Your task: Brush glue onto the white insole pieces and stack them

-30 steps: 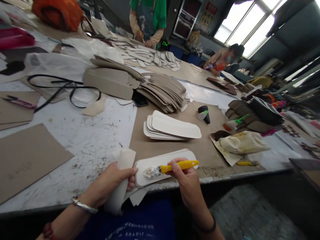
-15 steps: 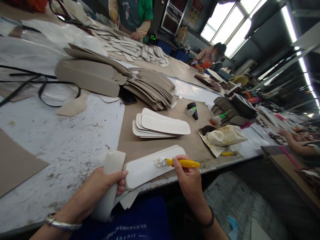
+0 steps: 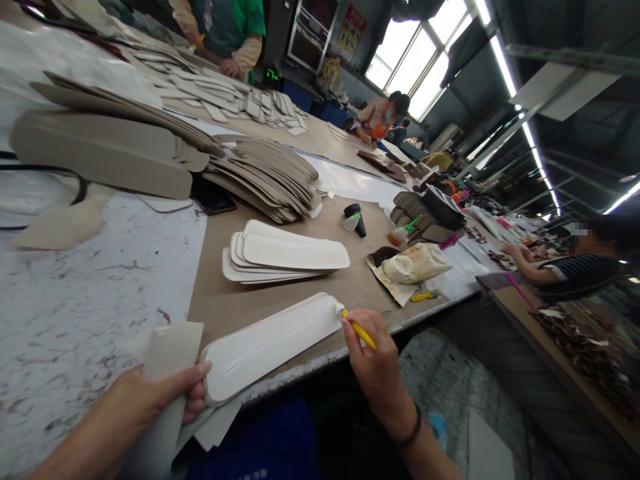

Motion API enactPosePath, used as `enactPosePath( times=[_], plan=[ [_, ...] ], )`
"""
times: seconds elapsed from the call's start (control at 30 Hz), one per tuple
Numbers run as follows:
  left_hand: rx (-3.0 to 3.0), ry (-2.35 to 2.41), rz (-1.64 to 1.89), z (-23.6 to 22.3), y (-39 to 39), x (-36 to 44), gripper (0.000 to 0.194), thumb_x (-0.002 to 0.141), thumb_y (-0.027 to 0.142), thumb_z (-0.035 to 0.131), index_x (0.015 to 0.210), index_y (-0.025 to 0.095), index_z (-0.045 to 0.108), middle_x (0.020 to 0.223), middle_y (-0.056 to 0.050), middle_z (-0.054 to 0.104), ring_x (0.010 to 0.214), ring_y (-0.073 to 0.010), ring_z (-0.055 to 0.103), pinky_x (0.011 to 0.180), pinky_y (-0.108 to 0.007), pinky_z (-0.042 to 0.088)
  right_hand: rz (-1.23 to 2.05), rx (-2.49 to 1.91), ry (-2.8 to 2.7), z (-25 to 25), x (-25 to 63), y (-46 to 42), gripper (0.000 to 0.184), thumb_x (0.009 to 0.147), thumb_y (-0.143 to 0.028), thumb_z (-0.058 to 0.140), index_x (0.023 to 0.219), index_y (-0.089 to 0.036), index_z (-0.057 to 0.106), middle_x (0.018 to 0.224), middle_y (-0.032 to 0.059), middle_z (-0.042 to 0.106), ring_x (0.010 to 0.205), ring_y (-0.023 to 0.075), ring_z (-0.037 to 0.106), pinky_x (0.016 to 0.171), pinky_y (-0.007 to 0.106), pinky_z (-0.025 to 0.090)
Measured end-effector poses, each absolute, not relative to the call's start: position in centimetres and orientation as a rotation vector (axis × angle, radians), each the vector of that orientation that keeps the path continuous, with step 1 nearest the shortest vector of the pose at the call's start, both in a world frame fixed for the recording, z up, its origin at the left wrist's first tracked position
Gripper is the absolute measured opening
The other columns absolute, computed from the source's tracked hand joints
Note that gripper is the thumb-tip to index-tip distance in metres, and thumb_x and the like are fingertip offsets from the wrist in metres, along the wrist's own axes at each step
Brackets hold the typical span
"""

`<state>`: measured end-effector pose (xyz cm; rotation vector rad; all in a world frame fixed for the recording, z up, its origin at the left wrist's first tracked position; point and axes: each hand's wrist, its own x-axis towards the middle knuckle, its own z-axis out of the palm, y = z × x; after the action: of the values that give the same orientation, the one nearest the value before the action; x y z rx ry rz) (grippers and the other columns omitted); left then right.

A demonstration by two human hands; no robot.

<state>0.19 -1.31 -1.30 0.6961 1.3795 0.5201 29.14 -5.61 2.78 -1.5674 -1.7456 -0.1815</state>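
Observation:
My right hand (image 3: 375, 357) is closed around a yellow-handled brush (image 3: 363, 335), its white-coated bristles touching the far right end of a long white panel (image 3: 270, 347). Wet-looking streaks of white paste run along that panel, which lies on others at the table's front edge. At the panel's left end, my left hand (image 3: 165, 400) pinches it with the thumb on top. A pale folded sheet (image 3: 173, 353) passes through the same hand. Just behind lies a fanned stack of white panels (image 3: 290, 250).
Taupe panels (image 3: 270, 177) are piled at the back left. A small bottle (image 3: 351, 222), a paste-smeared container (image 3: 417, 263) and another yellow brush (image 3: 425, 295) lie to the right. Across the table a co-worker (image 3: 225, 40) stands; another person (image 3: 575, 260) sits at far right.
The brush has moved from the middle of the panel to its right end, and its handle now slants toward me. My left hand still grips the left end. The view has shifted right.

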Motion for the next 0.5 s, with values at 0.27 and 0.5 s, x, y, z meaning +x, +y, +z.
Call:
enactPosePath(
  times=[0.27, 0.5],
  plan=[
    [0.661, 1.347, 0.536, -0.4, -1.3, 0.4, 0.032, 0.059, 0.043, 0.084, 0.057, 0.017, 0.065, 0.048, -0.001, 0.064, 0.05, -0.0164, 0.056, 0.054, -0.027, 0.048, 0.308, -1.355, -1.606, 2.6, 22.5, -7.7, 0.014, 0.091, -0.013, 0.058, 0.095, -0.023, 0.066, 0.085, 0.0048, 0.069, 0.082, 0.02, 0.068, 0.075, 0.033, 0.059],
    [0.726, 1.297, 0.757, 2.4, -1.6, -0.8, 0.04, 0.072, 0.047, 0.069, 0.047, 0.02, 0.056, 0.048, -0.001, 0.058, 0.052, -0.0144, 0.051, 0.059, -0.028, 0.046, 0.698, -1.29, -1.311, 3.6, 22.3, -5.9, 0.02, 0.096, -0.034, 0.059, 0.084, -0.022, 0.069, 0.085, 0.0047, 0.068, 0.087, 0.0199, 0.067, 0.081, 0.032, 0.057]
  ],
)
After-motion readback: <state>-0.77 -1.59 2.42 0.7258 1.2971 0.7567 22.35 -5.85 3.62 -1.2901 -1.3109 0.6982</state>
